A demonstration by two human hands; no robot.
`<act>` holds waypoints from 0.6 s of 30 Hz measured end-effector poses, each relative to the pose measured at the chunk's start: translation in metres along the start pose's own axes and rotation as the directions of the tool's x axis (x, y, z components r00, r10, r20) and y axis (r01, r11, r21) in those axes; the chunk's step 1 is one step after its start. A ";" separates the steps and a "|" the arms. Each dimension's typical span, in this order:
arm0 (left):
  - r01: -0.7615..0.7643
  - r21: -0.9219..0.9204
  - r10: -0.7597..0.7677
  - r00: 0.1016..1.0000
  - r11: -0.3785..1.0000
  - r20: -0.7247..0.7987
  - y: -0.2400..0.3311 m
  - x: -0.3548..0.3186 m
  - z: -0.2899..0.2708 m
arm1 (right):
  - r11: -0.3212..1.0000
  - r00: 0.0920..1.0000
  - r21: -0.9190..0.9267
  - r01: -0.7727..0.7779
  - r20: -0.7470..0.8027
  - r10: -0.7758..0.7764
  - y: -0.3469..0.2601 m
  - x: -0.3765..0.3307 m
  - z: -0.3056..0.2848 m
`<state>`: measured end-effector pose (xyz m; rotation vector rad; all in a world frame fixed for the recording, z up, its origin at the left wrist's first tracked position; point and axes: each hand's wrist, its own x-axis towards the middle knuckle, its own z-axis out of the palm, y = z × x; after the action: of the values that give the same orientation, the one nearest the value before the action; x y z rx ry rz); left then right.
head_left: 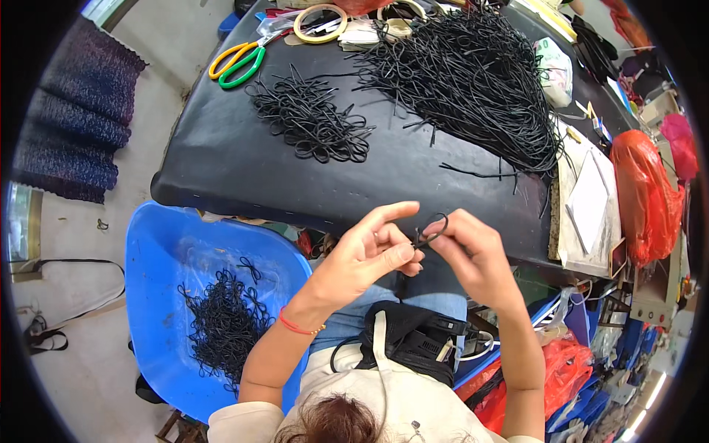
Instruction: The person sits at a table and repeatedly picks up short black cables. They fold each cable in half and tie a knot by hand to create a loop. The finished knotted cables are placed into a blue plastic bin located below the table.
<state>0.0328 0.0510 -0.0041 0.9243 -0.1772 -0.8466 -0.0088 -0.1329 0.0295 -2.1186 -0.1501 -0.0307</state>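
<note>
Above my lap, in front of the table's near edge, my two hands meet over one thin black cord [433, 238]. The cord bends into a small loop. Thumb and fingers of my left hand [377, 247] pinch one part of it, with the index finger stretched out. My right hand [473, 251] pinches the loop's other side. On the black table [295, 188] lies a small heap of looped black cords [314, 122], and to its right a much larger pile of loose black cords [473, 88].
A blue tub [159, 310] with black looped cords [225, 325] stands at my left. Scissors with yellow and green handles [240, 65] and a tape roll [320, 23] lie on the table's far left. Red plastic bags [644, 199] and a white board [587, 214] are at the right.
</note>
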 end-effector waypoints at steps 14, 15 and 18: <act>-0.154 0.104 0.169 0.975 0.982 -0.147 -0.012 0.004 -0.002 | 0.583 0.922 0.722 -0.373 0.218 0.320 -0.012 -0.018 0.014; -0.145 0.100 0.159 0.976 0.984 -0.149 -0.009 0.004 0.000 | 0.617 0.924 0.692 -0.374 0.224 0.310 -0.006 -0.019 0.012; -0.152 0.074 0.163 0.970 0.986 -0.183 -0.010 0.002 0.002 | 0.733 0.935 0.603 -0.316 0.067 0.348 -0.010 -0.016 0.019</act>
<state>0.0278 0.0448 -0.0105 1.0269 -0.1106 -0.6057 -0.0270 -0.1130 0.0271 -1.4628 0.2333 0.1600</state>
